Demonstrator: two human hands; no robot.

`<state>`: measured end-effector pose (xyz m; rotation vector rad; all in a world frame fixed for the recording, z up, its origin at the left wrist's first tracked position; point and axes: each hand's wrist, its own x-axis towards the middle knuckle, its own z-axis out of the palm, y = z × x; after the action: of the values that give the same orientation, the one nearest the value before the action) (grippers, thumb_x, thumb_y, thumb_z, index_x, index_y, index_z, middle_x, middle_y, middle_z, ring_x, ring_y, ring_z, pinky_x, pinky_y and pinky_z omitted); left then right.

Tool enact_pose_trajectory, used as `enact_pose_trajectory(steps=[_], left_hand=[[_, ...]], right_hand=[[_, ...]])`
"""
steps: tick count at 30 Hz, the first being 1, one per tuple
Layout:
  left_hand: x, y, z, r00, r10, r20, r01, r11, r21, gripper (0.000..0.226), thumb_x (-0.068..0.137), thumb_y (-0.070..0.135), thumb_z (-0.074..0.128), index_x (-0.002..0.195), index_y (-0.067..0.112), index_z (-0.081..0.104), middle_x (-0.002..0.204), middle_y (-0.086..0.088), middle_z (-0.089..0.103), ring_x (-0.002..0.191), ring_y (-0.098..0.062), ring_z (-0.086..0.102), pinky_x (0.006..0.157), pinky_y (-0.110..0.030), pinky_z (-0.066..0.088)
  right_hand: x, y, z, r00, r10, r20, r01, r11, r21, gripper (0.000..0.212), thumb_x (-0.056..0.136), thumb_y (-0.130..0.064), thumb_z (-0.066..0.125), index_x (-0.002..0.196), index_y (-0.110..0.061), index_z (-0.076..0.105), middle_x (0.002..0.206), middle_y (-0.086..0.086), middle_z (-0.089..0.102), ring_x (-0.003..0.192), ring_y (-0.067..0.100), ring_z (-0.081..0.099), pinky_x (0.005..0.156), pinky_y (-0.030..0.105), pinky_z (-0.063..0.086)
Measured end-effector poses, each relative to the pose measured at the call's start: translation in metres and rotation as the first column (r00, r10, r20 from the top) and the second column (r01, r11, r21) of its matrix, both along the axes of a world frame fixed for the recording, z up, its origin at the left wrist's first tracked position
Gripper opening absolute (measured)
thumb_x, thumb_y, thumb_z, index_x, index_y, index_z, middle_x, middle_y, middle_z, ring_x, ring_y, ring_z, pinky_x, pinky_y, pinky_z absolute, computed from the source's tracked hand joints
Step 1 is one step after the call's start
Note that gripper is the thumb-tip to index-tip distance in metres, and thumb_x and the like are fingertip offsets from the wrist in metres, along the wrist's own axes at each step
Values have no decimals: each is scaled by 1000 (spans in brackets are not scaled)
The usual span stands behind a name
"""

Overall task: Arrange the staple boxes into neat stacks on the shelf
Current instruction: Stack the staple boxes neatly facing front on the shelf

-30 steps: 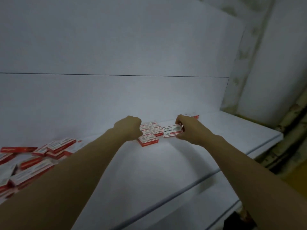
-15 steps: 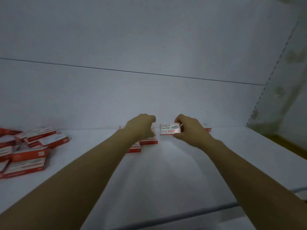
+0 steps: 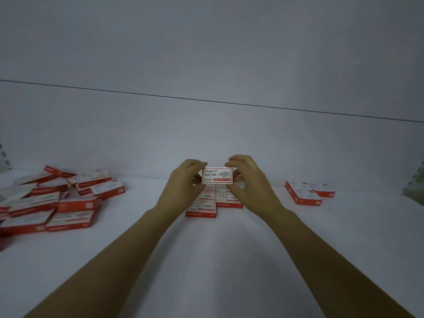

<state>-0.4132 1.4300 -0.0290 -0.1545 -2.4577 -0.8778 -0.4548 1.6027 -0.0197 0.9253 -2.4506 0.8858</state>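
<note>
A red and white staple box [image 3: 217, 175] is held face-up in the air between my left hand [image 3: 183, 187] and my right hand [image 3: 249, 184], each pinching one end. Directly below it, several staple boxes [image 3: 207, 204] lie flat in tidy rows on the white shelf [image 3: 229, 260], partly hidden by my hands. A loose, jumbled heap of staple boxes [image 3: 57, 198] covers the left part of the shelf. A small neat group of boxes [image 3: 307, 191] sits at the right.
The shelf's white back wall [image 3: 206, 134] rises just behind the boxes. A greenish patterned surface [image 3: 415, 187] shows at the far right edge. Bare shelf lies in front of the rows and between the groups.
The view has swung left, bringing the jumbled heap and the right group into sight. My left hand has come off the rows and taken the other end of the box held by my right hand.
</note>
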Motion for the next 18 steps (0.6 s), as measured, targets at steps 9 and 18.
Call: enact_pose_trajectory(steps=[9,18], left_hand=[[0,-26,-5,971,-196,134,57,742,668,27,84,29,65,109,17,64,98,-1,70,87,-17,67,69,-19,52],[-5,-28,1,928,-218,302,-90,656,749,39,90,44,54,90,8,70,84,-9,71,67,-17,60,66,-24,52]], right_hand=[[-15,-16,0,807,226,545,53,892,-448,30,87,-37,61,112,-19,64,96,-1,71,86,15,69,78,26,57],[-19,-36,-3,549,293,783,209,859,-468,47,89,-47,54,101,-3,67,80,11,64,61,17,55,58,27,48]])
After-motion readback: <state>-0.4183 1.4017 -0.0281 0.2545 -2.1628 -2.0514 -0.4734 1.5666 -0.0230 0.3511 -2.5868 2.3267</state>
